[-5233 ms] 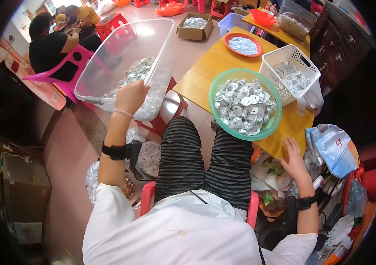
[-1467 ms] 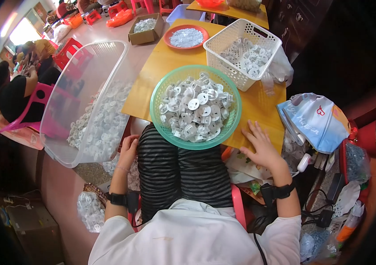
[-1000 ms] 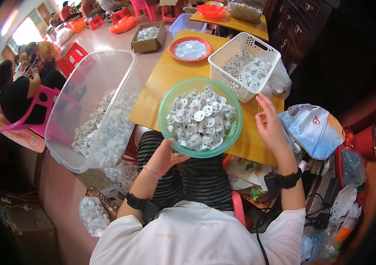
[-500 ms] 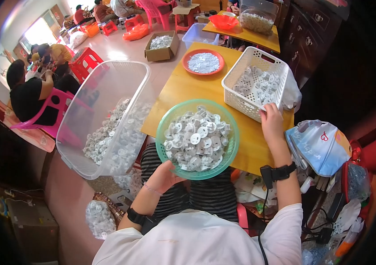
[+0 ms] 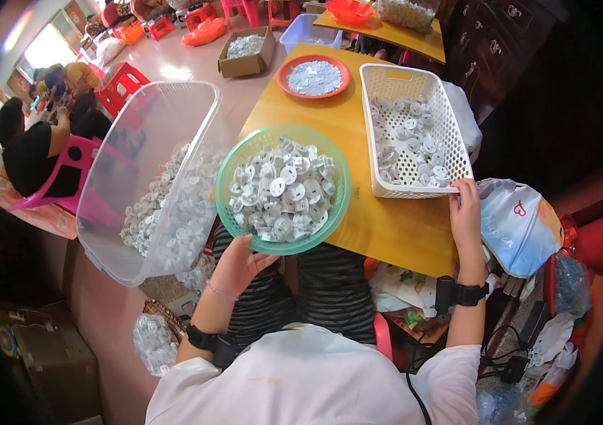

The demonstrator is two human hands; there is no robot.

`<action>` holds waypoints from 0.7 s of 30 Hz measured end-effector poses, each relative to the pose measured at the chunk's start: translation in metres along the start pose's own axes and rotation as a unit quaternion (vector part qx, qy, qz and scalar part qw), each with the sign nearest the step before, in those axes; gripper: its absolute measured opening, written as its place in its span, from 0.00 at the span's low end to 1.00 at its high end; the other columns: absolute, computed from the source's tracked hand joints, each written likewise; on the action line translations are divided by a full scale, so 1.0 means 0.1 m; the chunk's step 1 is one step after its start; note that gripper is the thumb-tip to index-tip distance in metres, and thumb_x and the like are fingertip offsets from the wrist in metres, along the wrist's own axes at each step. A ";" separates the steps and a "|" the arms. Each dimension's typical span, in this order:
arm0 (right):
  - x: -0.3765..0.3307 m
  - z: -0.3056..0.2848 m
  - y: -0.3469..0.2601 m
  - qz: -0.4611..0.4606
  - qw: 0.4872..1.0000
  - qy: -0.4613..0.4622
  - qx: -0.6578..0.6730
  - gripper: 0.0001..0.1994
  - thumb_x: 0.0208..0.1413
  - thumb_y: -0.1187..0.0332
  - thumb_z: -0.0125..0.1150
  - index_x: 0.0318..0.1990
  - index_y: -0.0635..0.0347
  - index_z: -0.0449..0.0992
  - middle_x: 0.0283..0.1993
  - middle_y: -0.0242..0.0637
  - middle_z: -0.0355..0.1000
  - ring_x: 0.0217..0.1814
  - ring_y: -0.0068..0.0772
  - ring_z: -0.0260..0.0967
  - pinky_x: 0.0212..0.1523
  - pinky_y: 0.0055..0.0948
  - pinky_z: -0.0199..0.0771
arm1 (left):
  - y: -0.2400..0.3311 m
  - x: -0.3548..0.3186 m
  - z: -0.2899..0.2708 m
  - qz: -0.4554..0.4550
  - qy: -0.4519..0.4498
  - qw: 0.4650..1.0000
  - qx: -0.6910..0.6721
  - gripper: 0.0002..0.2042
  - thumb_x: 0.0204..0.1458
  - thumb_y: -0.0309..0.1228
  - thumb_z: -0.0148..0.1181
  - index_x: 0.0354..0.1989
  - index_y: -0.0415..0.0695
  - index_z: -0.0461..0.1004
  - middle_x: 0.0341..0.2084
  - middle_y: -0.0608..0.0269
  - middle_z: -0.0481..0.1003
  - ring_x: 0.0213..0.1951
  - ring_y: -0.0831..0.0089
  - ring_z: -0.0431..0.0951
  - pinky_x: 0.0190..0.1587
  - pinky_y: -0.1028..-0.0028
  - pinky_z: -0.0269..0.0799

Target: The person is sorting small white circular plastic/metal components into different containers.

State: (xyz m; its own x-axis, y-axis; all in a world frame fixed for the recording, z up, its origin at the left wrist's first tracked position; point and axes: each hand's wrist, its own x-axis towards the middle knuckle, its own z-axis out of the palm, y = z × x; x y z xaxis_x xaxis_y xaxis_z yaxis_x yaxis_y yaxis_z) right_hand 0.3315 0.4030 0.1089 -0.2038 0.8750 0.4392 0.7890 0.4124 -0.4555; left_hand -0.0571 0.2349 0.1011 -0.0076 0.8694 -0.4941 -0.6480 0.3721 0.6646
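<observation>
A round green plastic basket (image 5: 345, 205), heaped with small white plastic parts (image 5: 277, 188), sits at the table's near left edge. My left hand (image 5: 234, 268) is at its near rim, fingertips against it and the thumb spread apart. On the right of the table stands a white perforated basket (image 5: 415, 190) with a looser layer of similar parts (image 5: 413, 127). My right hand (image 5: 465, 209) grips the near right corner of its rim, some fingers hidden behind the corner.
A red plate (image 5: 289, 91) of small flat pale pieces rests farther back on the yellow table (image 5: 365, 230). At the left leans a large clear bin (image 5: 114, 258) of white parts. A printed bag (image 5: 517, 230) lies at the right. Other people sit at the far left.
The white basket has turned straighter, and my right hand has shifted to its near right corner. The green basket sits farther left in view, and my left hand's grip on it has loosened.
</observation>
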 end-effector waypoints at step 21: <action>-0.18 0.24 -0.99 -0.145 0.977 0.000 -0.159 0.20 0.45 0.70 0.55 0.49 0.56 0.66 0.50 0.39 0.62 0.56 0.41 0.56 0.56 0.40 0.54 | 0.09 -0.91 1.92 0.252 -0.658 0.678 -0.210 0.10 0.54 0.34 0.45 0.30 0.39 0.58 0.27 0.60 0.61 0.27 0.69 0.61 0.30 0.71 0.59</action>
State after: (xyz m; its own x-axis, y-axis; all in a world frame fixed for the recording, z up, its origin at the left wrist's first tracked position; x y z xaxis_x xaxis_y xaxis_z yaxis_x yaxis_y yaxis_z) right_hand 0.2430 0.3524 0.1271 -0.4453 0.7326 0.5147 0.8382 0.5433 -0.0482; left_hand 0.0838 0.2218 0.2591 0.1977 0.4925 0.8476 -0.9774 0.0335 0.2085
